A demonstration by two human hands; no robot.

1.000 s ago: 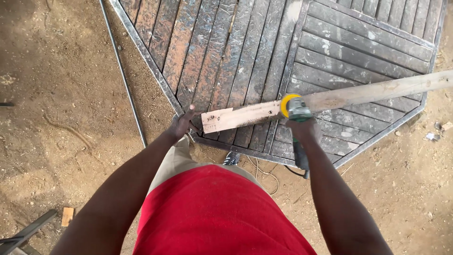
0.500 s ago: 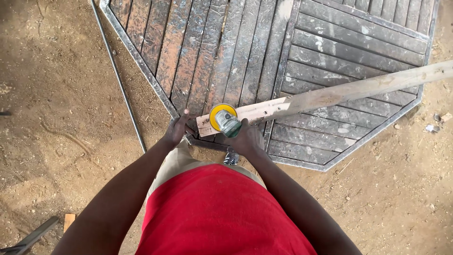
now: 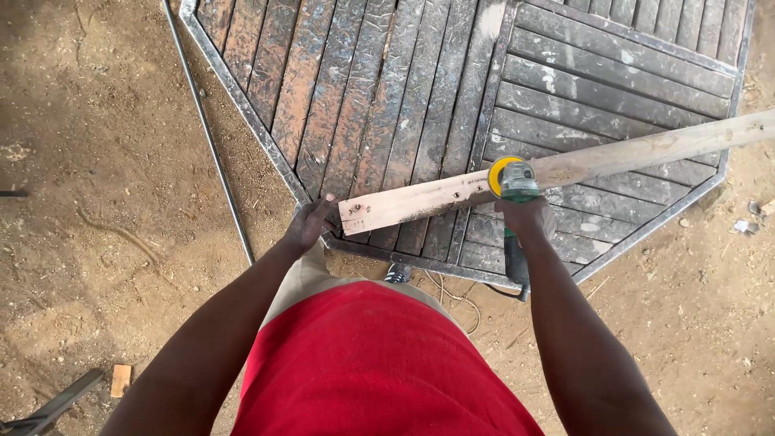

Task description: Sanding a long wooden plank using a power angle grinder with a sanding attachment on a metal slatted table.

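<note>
Big dark octagonal slatted metal frame (image 3: pixel 565 89) lies on the dirt; across it runs a long pale wooden plank (image 3: pixel 565 169). Right hand (image 3: pixel 526 216), fingers wrapped tight, presses a green angle grinder with yellow disc (image 3: pixel 510 182) onto it. Left hand (image 3: pixel 311 224) clamps the plank's near end.

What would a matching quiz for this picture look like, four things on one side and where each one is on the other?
Things:
1. left hand
2. angle grinder
3. thin metal rod
4. small wood block

Places:
A. on the dirt, lower left
B. gripping the wooden plank's near end
C. in the right hand, disc against the plank
D. on the ground, left of the metal grate

Pairs: 1-B, 2-C, 3-D, 4-A
</note>
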